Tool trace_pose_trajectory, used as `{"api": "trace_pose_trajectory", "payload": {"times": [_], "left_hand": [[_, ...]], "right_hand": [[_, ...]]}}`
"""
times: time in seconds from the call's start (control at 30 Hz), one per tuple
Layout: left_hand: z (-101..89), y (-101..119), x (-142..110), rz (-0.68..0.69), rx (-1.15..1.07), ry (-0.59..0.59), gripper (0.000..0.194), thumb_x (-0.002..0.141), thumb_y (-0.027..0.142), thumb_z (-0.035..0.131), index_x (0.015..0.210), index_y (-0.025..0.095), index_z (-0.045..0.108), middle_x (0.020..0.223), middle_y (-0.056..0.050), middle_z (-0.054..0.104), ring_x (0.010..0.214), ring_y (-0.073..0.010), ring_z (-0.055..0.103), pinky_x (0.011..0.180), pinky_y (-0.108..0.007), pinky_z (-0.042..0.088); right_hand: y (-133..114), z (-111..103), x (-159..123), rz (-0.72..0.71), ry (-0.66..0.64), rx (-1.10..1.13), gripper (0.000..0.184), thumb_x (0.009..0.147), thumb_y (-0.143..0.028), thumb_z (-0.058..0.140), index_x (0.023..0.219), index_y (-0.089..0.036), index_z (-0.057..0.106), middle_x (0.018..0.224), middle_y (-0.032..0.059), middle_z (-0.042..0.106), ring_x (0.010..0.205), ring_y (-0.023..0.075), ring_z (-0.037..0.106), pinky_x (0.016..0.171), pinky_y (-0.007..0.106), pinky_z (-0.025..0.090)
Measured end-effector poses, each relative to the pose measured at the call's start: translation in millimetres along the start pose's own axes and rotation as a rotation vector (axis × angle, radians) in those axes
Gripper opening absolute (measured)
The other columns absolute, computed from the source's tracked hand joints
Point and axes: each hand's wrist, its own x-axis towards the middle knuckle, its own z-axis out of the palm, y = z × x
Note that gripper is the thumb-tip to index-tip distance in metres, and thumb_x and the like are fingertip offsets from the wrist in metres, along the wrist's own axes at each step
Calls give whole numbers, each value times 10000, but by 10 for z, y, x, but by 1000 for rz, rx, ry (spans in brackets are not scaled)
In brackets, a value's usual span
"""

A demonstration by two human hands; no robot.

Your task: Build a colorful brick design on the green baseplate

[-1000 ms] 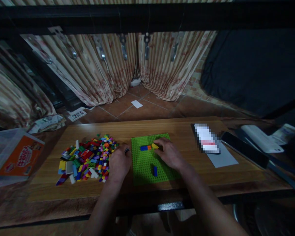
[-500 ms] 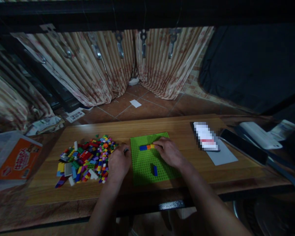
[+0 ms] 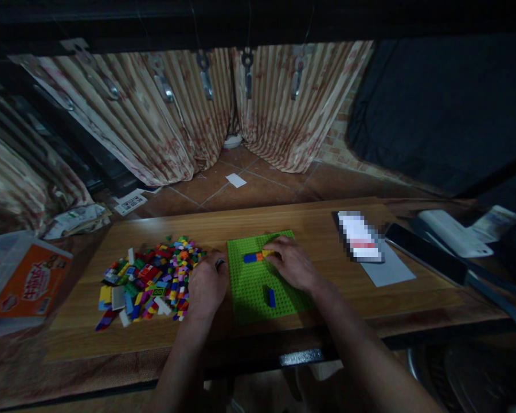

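My right hand (image 3: 291, 263) is over the green baseplate (image 3: 249, 295), its fingers closed on a yellow brick (image 3: 266, 253). That brick is at the right end of a short row with an orange brick (image 3: 259, 257) and a blue brick (image 3: 250, 258). Whether it is pressed down fully I cannot tell. Lower on the plate stands a separate dark blue brick (image 3: 272, 297). Between the plate and a pile of mixed bricks (image 3: 150, 275), my left hand (image 3: 208, 282) is closed, with a small dark thing at its fingertips, too unclear to name.
The wooden board (image 3: 327, 298) carries everything. At its right lie a phone (image 3: 361, 238) with a blurred screen, a grey sheet (image 3: 391, 269) and a long dark device (image 3: 425, 254). A clear plastic box (image 3: 8, 252) with an orange label stands at the left.
My right fingers have shifted slightly around the yellow brick, which now sits a little higher at the row's end. The left hand has hardly moved; the view has shifted slightly.
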Motion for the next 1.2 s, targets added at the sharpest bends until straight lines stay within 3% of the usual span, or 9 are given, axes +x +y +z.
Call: {"api": "trace_pose_trajectory", "payload": {"times": [0.67,1.07,1.2], "left_hand": [[0,11,-3,-9,24,-4,199,853,231,451,911,233,641,894,-25,694,819,-172,633,680,-244,392],[22,11,-4,29,0,-1,197,840,197,457,887,221,646,905,-37,677,813,-166,620,692,-241,413],[34,22,-10,33,34,15,206,836,193,461,911,227,649,918,-42,671,833,-172,626,720,-249,424]], "right_hand": [[9,-23,71,70,-34,33,180,798,-157,625,916,-238,735,912,38,614,903,176,549,855,321,425],[12,-12,85,162,-70,55,163,784,-197,653,922,-227,736,907,42,646,883,180,579,829,315,423],[17,26,55,152,-28,29,177,791,-217,650,945,-239,734,884,45,644,886,189,575,834,320,418]]}}
